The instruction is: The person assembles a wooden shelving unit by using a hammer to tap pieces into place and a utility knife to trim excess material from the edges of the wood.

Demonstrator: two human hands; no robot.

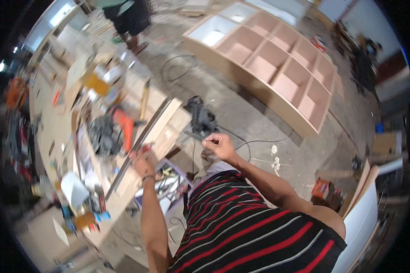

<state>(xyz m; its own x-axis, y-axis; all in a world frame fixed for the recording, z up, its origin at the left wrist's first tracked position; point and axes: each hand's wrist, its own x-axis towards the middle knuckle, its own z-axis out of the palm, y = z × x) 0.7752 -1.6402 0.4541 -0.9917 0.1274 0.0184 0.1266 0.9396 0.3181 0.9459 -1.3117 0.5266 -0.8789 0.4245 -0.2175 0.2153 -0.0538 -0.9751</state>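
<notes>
My left hand (142, 163) is at the workbench's near edge, over a long dark strip (146, 132) lying along a pale wooden board (164, 120). Its fingers are curled and blurred beside something small and red, which I cannot make out. To the right, my right hand (219, 144) pinches a thin, flat grey piece (194, 135) between thumb and fingers, held in the air off the board's end. An orange-and-black power tool (123, 125) lies on the bench just beyond my left hand. A hammer with a wooden handle (145, 98) lies farther along.
A purple-edged bin of hand tools (189, 182) sits below the bench edge. A large compartmented wooden cabinet frame (255, 75) lies on the floor at the far right. Black cable (248, 145) loops across the floor. Another person (128, 22) stands at the far side.
</notes>
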